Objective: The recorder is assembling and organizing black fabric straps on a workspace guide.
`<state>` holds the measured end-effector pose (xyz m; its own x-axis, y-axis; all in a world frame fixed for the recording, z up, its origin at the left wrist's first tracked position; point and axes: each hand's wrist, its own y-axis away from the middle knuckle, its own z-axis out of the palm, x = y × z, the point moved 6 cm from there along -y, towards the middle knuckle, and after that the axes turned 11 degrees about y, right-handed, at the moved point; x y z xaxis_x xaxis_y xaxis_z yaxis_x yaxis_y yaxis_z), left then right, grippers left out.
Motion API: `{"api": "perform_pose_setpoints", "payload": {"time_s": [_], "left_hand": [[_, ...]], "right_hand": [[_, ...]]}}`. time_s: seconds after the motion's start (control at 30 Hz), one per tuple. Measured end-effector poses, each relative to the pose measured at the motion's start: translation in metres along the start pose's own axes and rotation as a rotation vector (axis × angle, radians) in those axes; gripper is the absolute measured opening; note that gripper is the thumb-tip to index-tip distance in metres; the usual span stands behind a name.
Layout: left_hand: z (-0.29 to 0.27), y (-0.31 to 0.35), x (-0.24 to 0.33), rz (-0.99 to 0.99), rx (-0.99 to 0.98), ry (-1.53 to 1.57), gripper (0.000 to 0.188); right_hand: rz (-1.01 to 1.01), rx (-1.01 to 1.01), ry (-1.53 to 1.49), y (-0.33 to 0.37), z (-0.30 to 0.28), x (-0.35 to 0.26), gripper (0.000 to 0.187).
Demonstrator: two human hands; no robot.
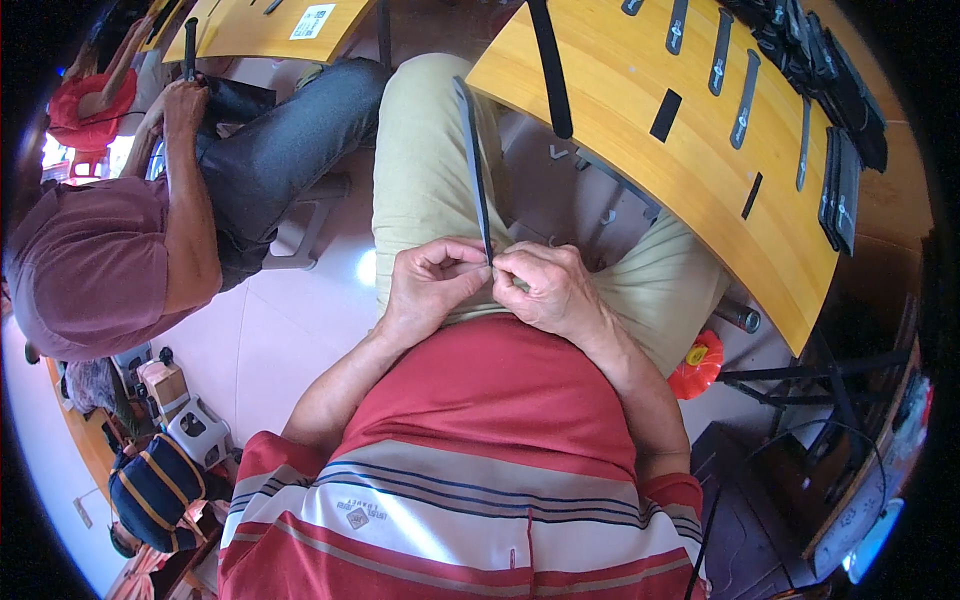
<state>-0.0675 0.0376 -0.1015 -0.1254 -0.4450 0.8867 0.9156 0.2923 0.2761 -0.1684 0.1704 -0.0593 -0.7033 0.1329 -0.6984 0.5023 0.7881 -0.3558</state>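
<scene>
Head view shows a long dark strap (473, 160) standing upright over the lap, its lower end pinched between the closed fingers of the left hand (432, 285) and right hand (545, 285), which touch each other. Beyond it slopes a yellow wooden table (640, 170) carrying more dark straps (745, 100); a person in a maroon shirt (85, 265) sits at the left.

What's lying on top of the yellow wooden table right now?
On the yellow wooden table lie several flat dark strips, one long black strap and stacked dark pieces along its far edge. Whatever lies beneath those stacks is covered.
</scene>
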Motion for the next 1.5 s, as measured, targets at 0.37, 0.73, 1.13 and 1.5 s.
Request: {"api": "perform_pose_setpoints", "payload": {"time_s": [0.37,0.73,1.13,1.5], "left_hand": [[0.001,-0.001,0.000,0.028,0.036,0.000,0.016],[0.004,0.001,0.000,0.019,0.031,-0.082,0.015],[0.002,0.002,0.000,0.025,0.009,0.005,0.012],[0.004,0.002,0.001,0.019,0.008,0.023,0.013]], "right_hand": [[-0.005,-0.053,0.108,0.002,-0.002,-0.002,0.009],[-0.004,-0.063,0.140,0.005,0.003,0.003,0.006],[0.067,-0.134,-0.189,0.003,-0.003,0.011,0.013],[0.034,-0.150,-0.169,0.002,-0.005,0.005,0.012]]}}
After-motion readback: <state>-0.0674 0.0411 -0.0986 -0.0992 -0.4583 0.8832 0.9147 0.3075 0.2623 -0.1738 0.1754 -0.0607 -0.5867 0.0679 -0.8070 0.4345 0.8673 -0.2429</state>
